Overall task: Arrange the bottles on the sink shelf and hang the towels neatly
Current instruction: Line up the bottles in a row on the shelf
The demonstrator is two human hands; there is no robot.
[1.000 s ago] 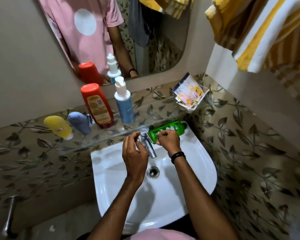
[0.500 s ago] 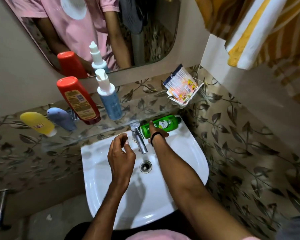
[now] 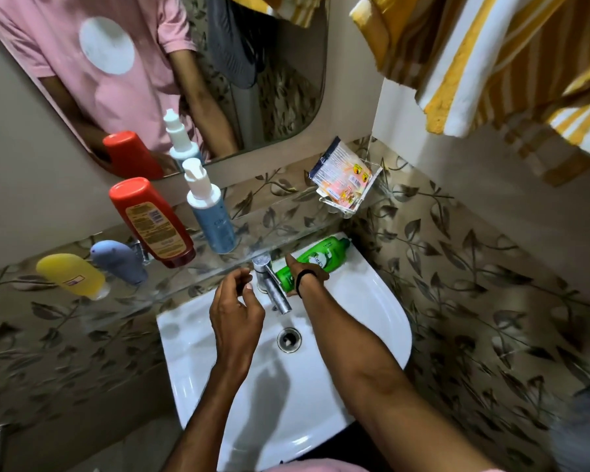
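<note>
Over the white sink point(image 3: 382, 301), your right hand point(image 3: 304, 275) is gripping the green bottle point(image 3: 315, 258) lying behind the tap point(image 3: 269, 281), while your left hand point(image 3: 234, 304) is hovering loosely curled, holding nothing.

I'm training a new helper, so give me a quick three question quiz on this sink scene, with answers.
1. True or false: the green bottle stands upright on the glass shelf.
2. Which hand touches the green bottle? A) left hand B) right hand
3. Fill in: the spray bottle stands directly right of the ___ bottle.

Key:
1. False; it lies on its side on the sink rim behind the tap.
2. B; the right hand rests on it, the left hand hovers empty.
3. Red.
</note>
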